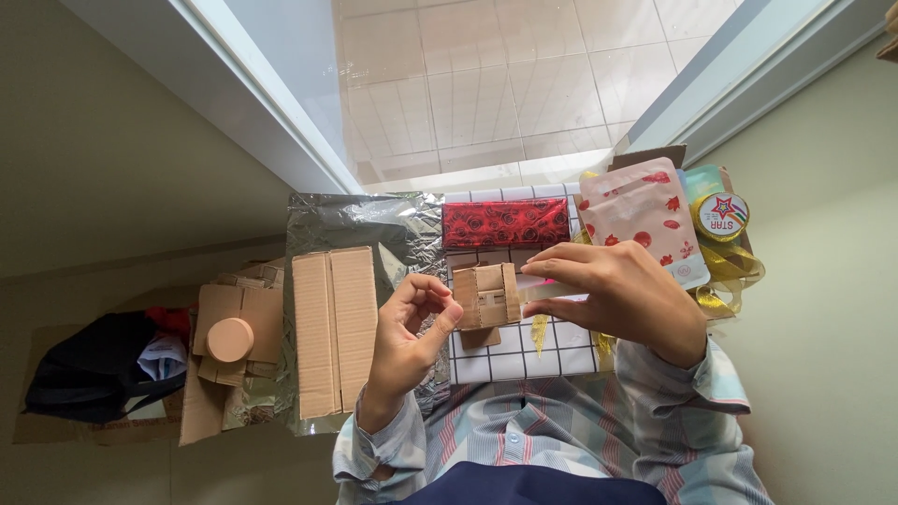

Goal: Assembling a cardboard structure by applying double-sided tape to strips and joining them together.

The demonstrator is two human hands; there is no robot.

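Observation:
A small brown cardboard box [488, 295] sits between my hands over a white sheet with a black grid [524, 360]. My left hand [409, 332] touches the box's left side with thumb and curled fingers. My right hand [619, 290] reaches across from the right, its fingertips at the box's right edge, pinching what looks like a strip of clear tape. Just beyond the box lies a flat package wrapped in red rose-print paper [506, 223].
A long flattened cardboard piece [334, 327] lies on silver foil wrap [374, 224] to the left. Further left are cardboard scraps with a round tan lid [230, 339] and a black bag [89, 369]. At right are a pink pouch [645, 220], a round tin [720, 216] and gold ribbon [725, 281].

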